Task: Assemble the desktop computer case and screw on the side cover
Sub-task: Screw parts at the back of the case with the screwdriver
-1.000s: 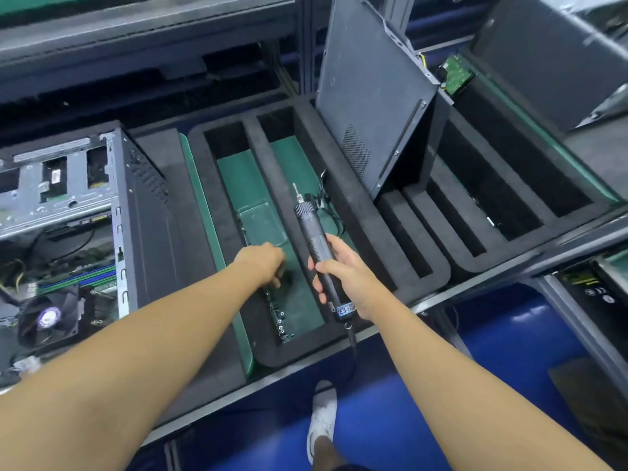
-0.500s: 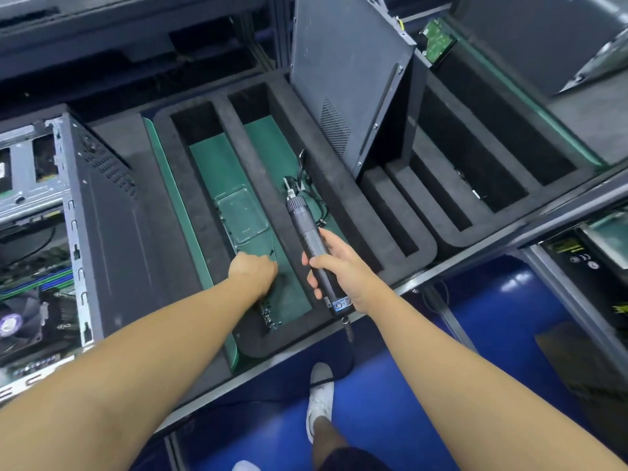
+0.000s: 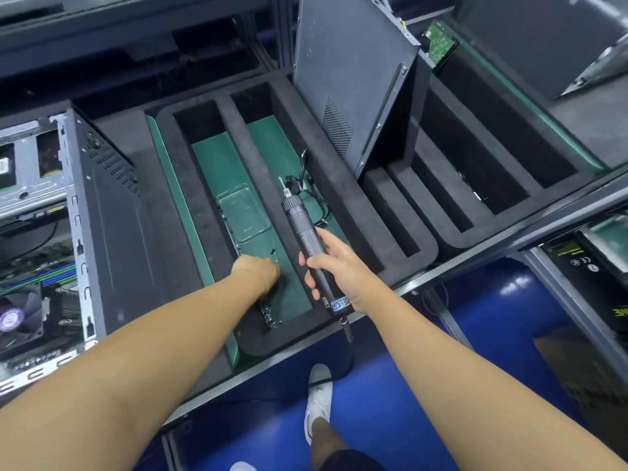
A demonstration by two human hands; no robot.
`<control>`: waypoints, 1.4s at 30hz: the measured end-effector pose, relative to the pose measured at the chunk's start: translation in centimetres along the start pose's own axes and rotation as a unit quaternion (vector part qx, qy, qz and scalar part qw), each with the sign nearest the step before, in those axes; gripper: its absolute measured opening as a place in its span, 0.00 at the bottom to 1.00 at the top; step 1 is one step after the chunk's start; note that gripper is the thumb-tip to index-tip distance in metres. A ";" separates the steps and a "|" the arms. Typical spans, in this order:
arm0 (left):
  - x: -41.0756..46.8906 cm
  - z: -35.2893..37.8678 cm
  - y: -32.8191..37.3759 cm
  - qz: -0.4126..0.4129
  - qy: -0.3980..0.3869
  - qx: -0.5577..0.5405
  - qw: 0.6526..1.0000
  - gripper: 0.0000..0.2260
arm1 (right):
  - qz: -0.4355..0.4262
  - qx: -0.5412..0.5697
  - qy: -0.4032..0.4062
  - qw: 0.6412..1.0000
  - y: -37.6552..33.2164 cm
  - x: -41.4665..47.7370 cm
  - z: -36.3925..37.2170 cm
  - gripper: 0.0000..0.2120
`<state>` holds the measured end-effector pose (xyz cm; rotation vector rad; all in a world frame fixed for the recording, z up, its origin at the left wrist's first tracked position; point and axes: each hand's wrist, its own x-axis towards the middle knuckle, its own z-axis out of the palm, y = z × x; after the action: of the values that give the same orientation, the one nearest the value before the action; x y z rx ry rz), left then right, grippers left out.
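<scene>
- Right hand [image 3: 334, 266] wrapped around electric screwdriver [image 3: 307, 246], bit aimed toward 12 o'clock, kept ready for driving.
- Left hand [image 3: 258, 275] curled knuckles-up in foam tray [image 3: 343, 205] slot, probably pinching loose screws [image 3: 270, 317]; fingertips hidden, cannot tell what is held.
- Side cover [image 3: 350, 76] propped upright at 1 o'clock, parked within reach.
- Open computer case [image 3: 102, 215] at 9 o'clock, still uncovered.

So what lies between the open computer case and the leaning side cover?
Head view: the foam tray with green-floored slots, both hands and the electric screwdriver.
</scene>
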<state>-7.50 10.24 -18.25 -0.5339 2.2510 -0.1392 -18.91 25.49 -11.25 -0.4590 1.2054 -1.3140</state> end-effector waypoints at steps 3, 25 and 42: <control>0.0 0.1 0.3 -0.007 0.010 0.002 1.000 0.16 | 0.005 -0.003 -0.003 1.000 0.1 -0.1 0.1 0.25; -4.8 -5.4 -9.1 -0.025 0.162 -0.981 0.099 0.03 | 0.010 -0.035 -0.042 0.998 -1.4 -0.4 5.1 0.27; -20.7 -5.0 -10.1 0.086 0.151 -0.940 0.293 0.06 | -0.049 -0.119 -0.004 0.992 -0.3 -11.3 16.6 0.32</control>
<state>4.44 9.44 2.08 -1.2899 1.4264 3.0039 -2.67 29.67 -0.15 -0.7019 1.3549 -1.2545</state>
